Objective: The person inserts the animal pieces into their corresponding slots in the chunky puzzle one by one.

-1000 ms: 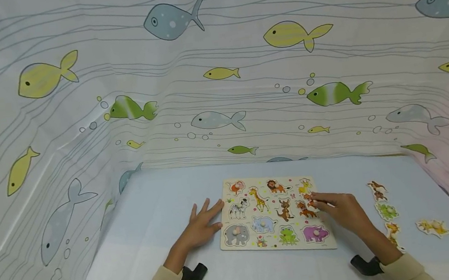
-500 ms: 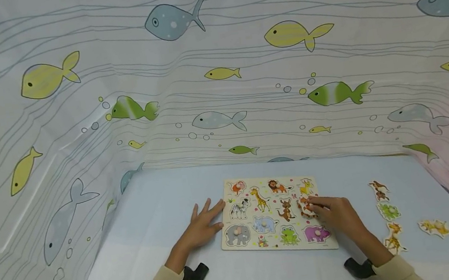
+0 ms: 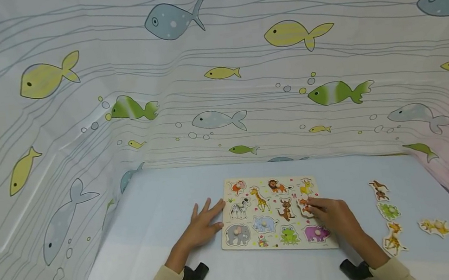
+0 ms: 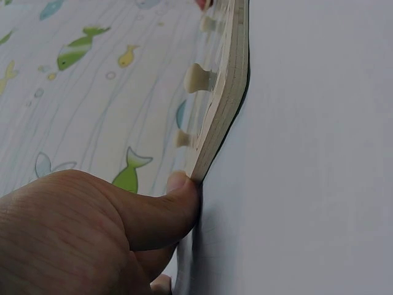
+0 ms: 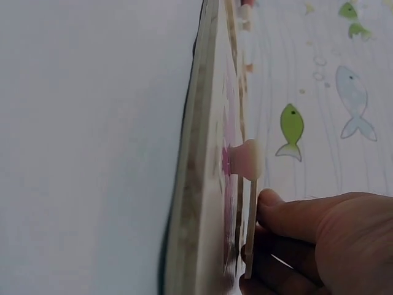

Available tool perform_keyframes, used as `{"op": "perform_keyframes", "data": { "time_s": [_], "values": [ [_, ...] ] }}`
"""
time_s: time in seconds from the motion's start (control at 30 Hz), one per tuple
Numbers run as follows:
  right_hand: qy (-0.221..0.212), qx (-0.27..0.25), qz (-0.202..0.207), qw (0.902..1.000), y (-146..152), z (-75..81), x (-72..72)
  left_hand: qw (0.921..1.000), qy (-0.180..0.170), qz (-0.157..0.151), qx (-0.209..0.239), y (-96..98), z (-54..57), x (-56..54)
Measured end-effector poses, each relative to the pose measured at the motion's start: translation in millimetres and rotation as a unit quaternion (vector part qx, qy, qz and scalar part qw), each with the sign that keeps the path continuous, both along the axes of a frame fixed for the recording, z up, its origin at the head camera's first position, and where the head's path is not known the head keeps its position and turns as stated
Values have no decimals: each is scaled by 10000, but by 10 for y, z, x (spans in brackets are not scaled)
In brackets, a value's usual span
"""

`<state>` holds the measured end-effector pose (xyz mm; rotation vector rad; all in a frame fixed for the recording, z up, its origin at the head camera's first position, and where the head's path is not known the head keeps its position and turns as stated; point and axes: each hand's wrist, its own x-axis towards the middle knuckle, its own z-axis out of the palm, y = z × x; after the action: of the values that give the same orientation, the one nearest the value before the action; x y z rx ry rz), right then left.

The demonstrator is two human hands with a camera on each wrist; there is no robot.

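Closest to my body, two tan sleeves [image 3: 394, 273] reach in from the bottom of the head view, each with a black wrist mount [image 3: 195, 273] beside it. Beyond them sits the puzzle board [image 3: 256, 181], flat on the pale tabletop [image 3: 171, 188]. My left hand [image 3: 201, 227] lies at its left edge with fingers spread, the thumb touching the rim, which I judge steadies it. Along the near side, the elephant [image 3: 237, 235] and hippo [image 3: 317, 233] show knobs.

A little farther in, over the board's right side, my right hand [image 3: 334, 215] pinches an orange piece [image 3: 305, 209] by its edge, thumb against fingers. The right wrist view shows it just off the board's face, near the hippo's knob [image 5: 247, 160]. I take this step to be seating the piece; the next move would call for matching its outline to the hollow, lowering it flat, then pressing.

Off to the right lie a loose giraffe [image 3: 394, 238], yellow animal [image 3: 436, 228], frog [image 3: 389, 210] and brown animal [image 3: 380, 190], which I read as waiting their turn. Farthest away hangs the fish-print cloth [image 3: 201, 91].
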<state>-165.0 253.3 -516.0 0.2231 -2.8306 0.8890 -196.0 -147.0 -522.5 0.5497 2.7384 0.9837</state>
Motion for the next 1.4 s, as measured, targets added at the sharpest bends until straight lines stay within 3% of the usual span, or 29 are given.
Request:
{"op": "perform_keyframes", "data": {
  "time_s": [0.4,1.4],
  "values": [
    [296,78,66,9995,-40,-79,31,10000,-40,16,17,0,-4,16],
    [305,300,6,9991,-91,-98,40,9999,-108,23,0,9,51,19]
  ]
}}
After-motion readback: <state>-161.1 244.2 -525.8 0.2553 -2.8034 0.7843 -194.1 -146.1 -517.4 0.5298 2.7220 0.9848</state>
